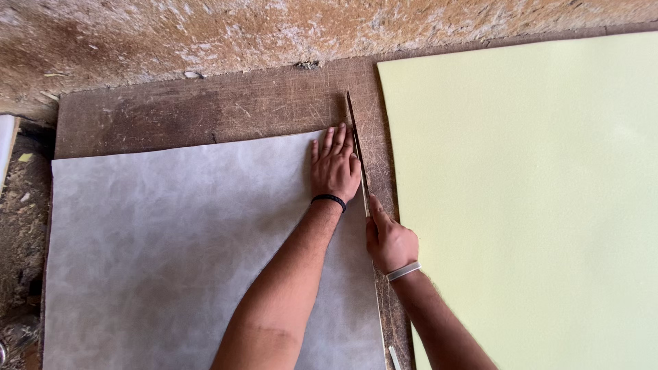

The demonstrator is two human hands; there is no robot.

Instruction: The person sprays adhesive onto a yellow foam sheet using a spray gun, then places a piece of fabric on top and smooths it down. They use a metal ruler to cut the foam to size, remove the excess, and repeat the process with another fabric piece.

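Grey mottled sheet of paper-like material [178, 253] is spread flat over most of a scratched dark wooden board [205, 103], with its right edge running along the middle of the board. Off to the right there's a big pale yellow-green sheet [534, 199] lying just beside it, with only a narrow strip of scuffed board showing between the two. Behind the board is rough, patchy brown ground [205, 34].

Left hand [335, 164] is pressed flat on the grey sheet's upper right corner, fingers spread out and released, not gripping anything, fingertips right by the edge. Black band on that wrist. Right hand [389, 240] is clenched around the handle end of a long thin dark blade [357, 147], index finger stretched along it, the blade lying right along the grey sheet's right edge and touching the board. Light band on that wrist.
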